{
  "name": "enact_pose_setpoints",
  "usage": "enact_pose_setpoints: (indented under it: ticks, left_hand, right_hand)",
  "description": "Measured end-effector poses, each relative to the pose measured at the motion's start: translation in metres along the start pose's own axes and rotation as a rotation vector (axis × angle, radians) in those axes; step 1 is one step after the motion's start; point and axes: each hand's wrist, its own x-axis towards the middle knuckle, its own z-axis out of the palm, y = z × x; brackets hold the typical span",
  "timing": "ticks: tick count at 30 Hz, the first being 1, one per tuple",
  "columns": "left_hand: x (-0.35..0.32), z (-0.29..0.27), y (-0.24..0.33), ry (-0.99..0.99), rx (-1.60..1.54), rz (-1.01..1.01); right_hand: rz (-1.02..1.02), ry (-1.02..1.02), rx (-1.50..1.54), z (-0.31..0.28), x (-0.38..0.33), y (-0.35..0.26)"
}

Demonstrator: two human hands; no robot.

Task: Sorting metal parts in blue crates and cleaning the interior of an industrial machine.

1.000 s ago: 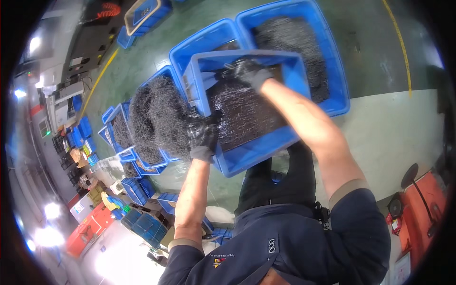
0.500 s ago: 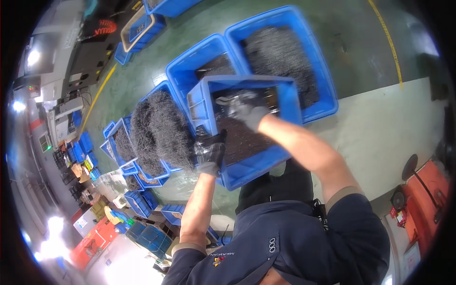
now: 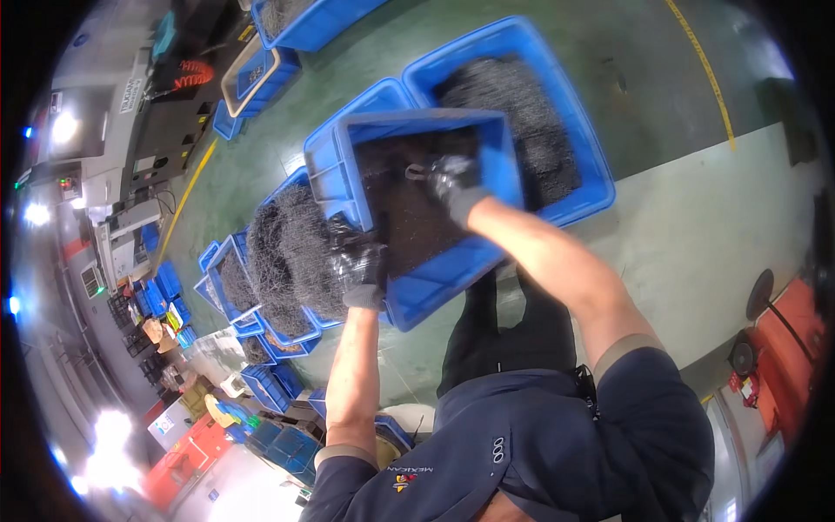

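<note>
A blue plastic crate (image 3: pixel 452 283) is held tilted in front of me, its floor covered with dark brown, grainy residue. My left hand (image 3: pixel 357 261), in a black glove with a grey cuff, is closed on the crate's left wall. Inside the crate is my right hand (image 3: pixel 455 183), in a similar glove, with its fingers curled. At its fingertips a small, shiny, loop-shaped piece (image 3: pixel 415 172) shows, too small to name. The crate hides much of the bin behind it.
Beyond the crate stands a large blue bin (image 3: pixel 600 170) of dark metal shavings (image 3: pixel 513 113). To the left, more blue bins hold heaps of tangled metal turnings (image 3: pixel 296 235). A rimmed blue tub (image 3: pixel 277 78) is at the far left. Machines line the left side; yellow lines mark the floor.
The crate has shifted slightly left and tipped, showing more of its inside. My right hand has drawn closer to the crate's middle, and its motion blur has lessened. My left hand keeps its hold.
</note>
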Motion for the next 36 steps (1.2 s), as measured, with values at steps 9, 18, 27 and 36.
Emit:
enact_pose_setpoints:
  ticks: [9, 18, 27, 36]
  left_hand:
    - [0.009, -0.030, -0.021, -0.062, -0.378, -0.329]
    - [0.034, -0.076, 0.037, -0.130, -0.198, -0.374]
    - [0.058, -0.068, 0.024, 0.060, 0.089, -0.193]
    - [0.077, -0.033, 0.055, -0.035, 0.115, -0.287]
  right_hand:
    - [-0.014, -0.430, -0.069, 0.010, -0.032, -0.156]
    - [-0.110, -0.364, -0.143, -0.020, -0.063, -0.189]
    - [0.276, -0.376, -0.272, -0.046, -0.092, -0.135]
    - [0.260, -0.648, -0.332, -0.053, -0.076, -0.117]
